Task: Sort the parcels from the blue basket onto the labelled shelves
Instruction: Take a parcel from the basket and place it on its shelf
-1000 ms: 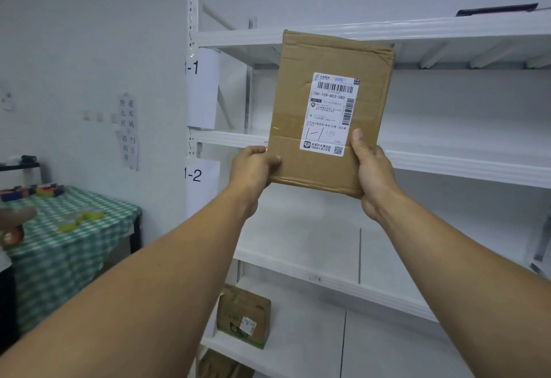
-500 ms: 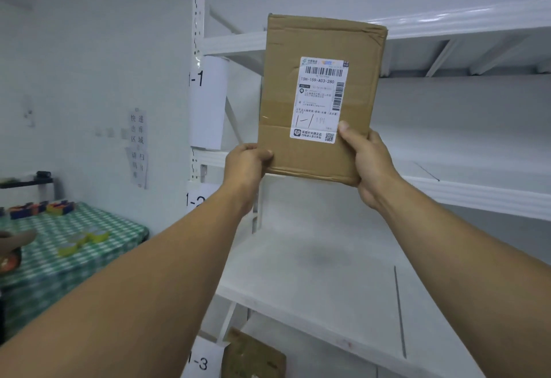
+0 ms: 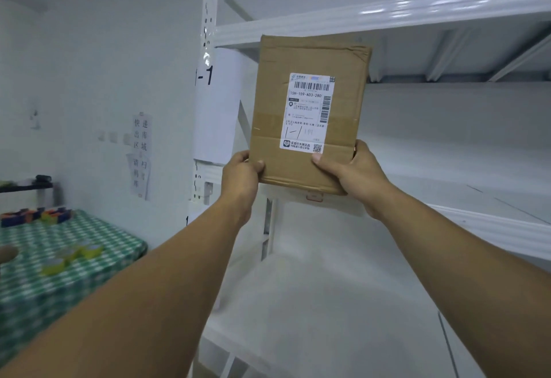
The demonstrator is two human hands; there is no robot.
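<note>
Both hands have carried the parcel (image 3: 274,94) nearer the rack, so its top edge now sits just under the upper shelf (image 3: 387,14) instead of across it. The left hand (image 3: 241,170) pinches the lower left corner, thumb on the front and fingers hidden behind. The right hand (image 3: 354,169) grips the lower right corner, thumb pressed beside the label (image 3: 310,111). The parcel is held upright in the air, touching no shelf, level with the sign (image 3: 217,103) marked 1-1. The handwriting on the label seems to read 1-1 too, so this bay looks right. To place it well, keep both grips firm and tip the top away. Pass it under the upper lip and set it flat on the shelf (image 3: 492,228) behind, label still readable. A table (image 3: 74,258) with a green checked cloth stands well apart on the left.
</note>
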